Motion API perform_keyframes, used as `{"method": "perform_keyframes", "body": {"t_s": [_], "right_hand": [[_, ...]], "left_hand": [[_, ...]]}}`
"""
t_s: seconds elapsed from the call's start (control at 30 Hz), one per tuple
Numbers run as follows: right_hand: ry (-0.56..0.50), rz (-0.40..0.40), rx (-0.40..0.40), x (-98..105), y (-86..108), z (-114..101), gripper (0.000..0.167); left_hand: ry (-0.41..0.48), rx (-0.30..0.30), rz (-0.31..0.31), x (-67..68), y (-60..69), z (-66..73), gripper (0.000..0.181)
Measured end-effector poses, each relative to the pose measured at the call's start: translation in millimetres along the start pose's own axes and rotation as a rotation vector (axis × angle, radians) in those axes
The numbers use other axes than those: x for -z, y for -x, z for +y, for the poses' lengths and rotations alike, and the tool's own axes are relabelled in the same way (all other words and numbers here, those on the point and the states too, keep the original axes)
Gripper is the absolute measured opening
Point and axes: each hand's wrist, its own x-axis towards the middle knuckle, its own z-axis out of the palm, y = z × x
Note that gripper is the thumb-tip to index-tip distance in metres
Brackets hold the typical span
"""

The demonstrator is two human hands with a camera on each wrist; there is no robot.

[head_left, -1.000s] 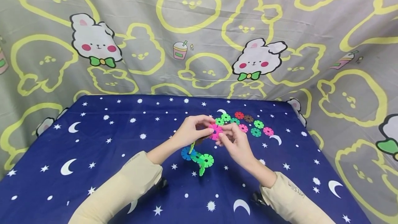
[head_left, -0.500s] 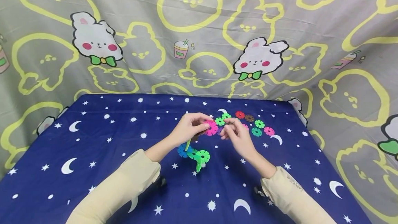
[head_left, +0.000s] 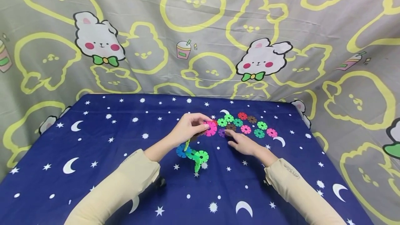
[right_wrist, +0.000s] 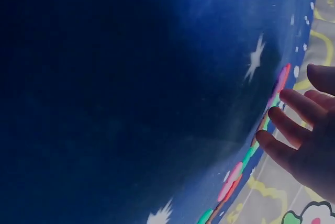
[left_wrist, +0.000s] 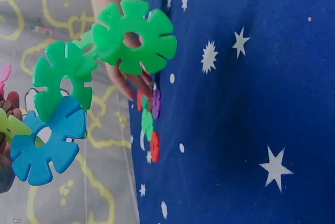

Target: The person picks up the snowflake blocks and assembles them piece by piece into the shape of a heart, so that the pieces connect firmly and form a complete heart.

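Note:
My left hand pinches a bright pink notched plastic disc, raised above the table. Below that hand hangs a joined chain of such discs: a yellow-green one, a blue one, and green ones. Part of the chain near the palm is hidden by the fingers. My right hand holds nothing. Its fingers reach out, spread apart, toward the loose discs, nearest a purple disc and a brown disc. Whether a fingertip touches the purple disc, I cannot tell.
Several loose notched discs lie flat at the back right, among them a red disc, a pink disc and a green disc. A dark blue star-print cloth covers the table. A patterned curtain rises behind it.
The right hand has let go of the pink disc and moved down and right, fingers stretching toward the loose discs. The left hand has shifted slightly left, carrying the chain.

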Motion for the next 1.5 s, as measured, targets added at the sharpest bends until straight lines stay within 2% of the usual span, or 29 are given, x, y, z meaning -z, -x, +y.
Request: {"method": "perform_keyframes", "body": {"t_s": [0.07,0.2,0.4,0.57,0.7,0.87,1.0,1.1,1.27,1.37,1.5], "right_hand": [[0.011,-0.039,-0.011,-0.7,-2.4,1.1,0.044],[0.047,-0.066,-0.028,-0.1,-4.8,0.1,0.042],[0.109,-0.076,0.013,4.0,-4.5,-5.0,0.033],[0.113,-0.034,0.001,7.7,-6.2,-10.9,0.026],[0.141,-0.005,0.033,4.8,-12.0,-8.4,0.029],[0.257,0.011,0.068,-1.9,-20.1,-2.4,0.034],[0.340,0.061,0.053,-6.3,-23.1,-2.5,0.036],[0.319,0.090,0.034,-7.4,-21.6,-5.4,0.037],[0.205,0.103,0.044,-5.2,-16.5,-9.6,0.019],[0.090,0.119,0.062,1.0,-10.7,-14.2,0.014],[-0.145,0.154,0.046,14.2,-1.4,-27.6,0.027]], "left_hand": [[0.001,0.004,0.003,0.3,0.3,-0.2,0.020],[0.006,0.018,-0.003,0.8,1.7,0.8,0.021],[0.013,0.036,-0.007,1.6,2.9,2.6,0.019],[0.014,0.047,-0.005,2.2,3.0,3.0,0.019],[0.009,0.037,-0.009,2.0,3.5,4.8,0.020],[0.025,0.028,-0.021,0.9,4.1,7.2,0.021],[0.033,0.045,-0.020,0.2,5.2,9.4,0.019],[0.027,0.047,-0.017,-0.6,5.3,10.2,0.019],[0.014,0.041,-0.007,-0.9,4.3,9.5,0.018],[0.014,0.046,-0.007,-0.9,4.0,9.4,0.018],[0.012,0.058,-0.007,-0.6,4.4,9.0,0.018]]}}
